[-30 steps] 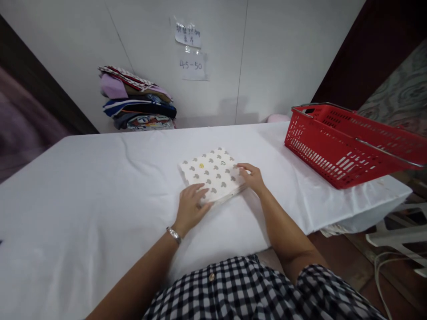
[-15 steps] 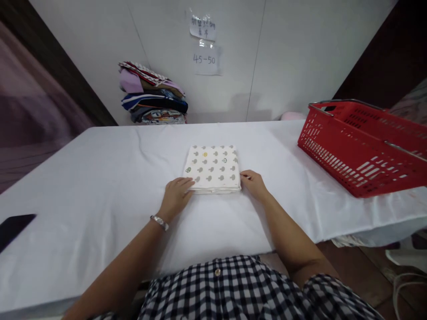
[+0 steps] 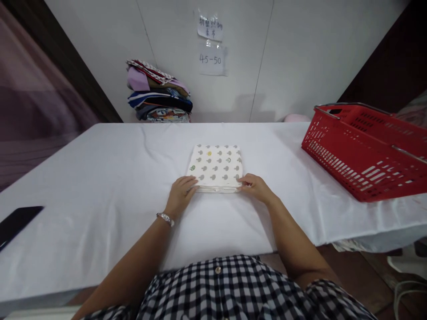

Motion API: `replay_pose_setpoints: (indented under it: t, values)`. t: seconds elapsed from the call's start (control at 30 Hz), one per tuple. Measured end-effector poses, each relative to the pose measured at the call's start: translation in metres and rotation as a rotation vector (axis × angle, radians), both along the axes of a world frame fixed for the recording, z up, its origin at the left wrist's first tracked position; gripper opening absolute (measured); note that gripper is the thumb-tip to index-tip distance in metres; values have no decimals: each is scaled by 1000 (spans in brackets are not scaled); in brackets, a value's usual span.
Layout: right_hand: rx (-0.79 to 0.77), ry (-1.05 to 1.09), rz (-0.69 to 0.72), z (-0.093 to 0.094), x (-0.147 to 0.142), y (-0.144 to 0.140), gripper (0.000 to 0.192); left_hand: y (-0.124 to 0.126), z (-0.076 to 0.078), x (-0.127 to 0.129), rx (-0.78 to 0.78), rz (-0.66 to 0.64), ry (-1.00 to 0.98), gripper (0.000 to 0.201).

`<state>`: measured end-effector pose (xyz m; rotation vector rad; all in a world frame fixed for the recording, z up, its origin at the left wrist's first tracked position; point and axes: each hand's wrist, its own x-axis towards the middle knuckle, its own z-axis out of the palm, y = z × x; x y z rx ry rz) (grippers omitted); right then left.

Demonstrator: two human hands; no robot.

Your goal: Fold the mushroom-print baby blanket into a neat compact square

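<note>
White-draped table (image 3: 110, 178) stretching wide here, rumpled softly down its left half, folded cloth (image 3: 216, 164) with grey mushroom-like prints lying near the middle, red perforated basket (image 3: 353, 153) over on the right, flat black object (image 3: 20, 222) far left

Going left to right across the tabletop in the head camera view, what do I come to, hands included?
Flat black object, left hand, folded patterned cloth, right hand, red basket.

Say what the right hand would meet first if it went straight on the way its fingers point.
The folded printed cloth: the right hand points leftward, its fingers at the cloth's near right corner. They appear to touch it, though depth is hard to judge.
</note>
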<state>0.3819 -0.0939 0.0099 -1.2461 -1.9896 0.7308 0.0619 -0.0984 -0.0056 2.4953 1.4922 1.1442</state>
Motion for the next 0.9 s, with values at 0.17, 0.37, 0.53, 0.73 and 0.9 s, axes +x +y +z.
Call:
replay_pose_setpoints:
  t: [0.17,0.37,0.53,0.73,0.9]
  values:
    - [21,-83,-11,4,-4,-4,21,-1,1,2,-51,9,-46,24]
    - [38,-91,-14,7,-9,-8,17,-3,2,1,-81,-11,-81,24]
    - [73,-294,-106,11,-17,-13,15,-2,1,-1,-84,-23,-82,25]
    - [102,-369,-246,7,-18,-20,11,-1,-2,-2,-139,7,-114,23]
    - [95,-350,-244,2,-17,-22,11,-1,-2,-2,-158,-3,-153,22]
